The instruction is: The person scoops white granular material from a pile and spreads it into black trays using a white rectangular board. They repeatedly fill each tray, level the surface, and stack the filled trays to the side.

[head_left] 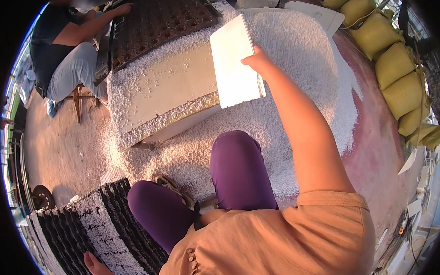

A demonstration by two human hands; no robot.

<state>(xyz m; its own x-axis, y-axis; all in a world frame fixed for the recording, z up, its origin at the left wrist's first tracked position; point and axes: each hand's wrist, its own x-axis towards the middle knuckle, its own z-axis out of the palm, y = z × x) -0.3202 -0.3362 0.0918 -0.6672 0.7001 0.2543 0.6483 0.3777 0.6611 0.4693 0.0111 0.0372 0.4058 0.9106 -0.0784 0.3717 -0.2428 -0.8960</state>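
Floor: brown, strewn with white granules.
Left hand: near black trays; finger spread and grip, cannot tell.
Right hand: fingers closed on the right edge of a white board.
White board: above the right end of a pale table.
Beyond: seated co-worker, hand at a holed tray; yellow sacks, right.

One fisheye view from head height; looks steeply down; knees near, table farther off.
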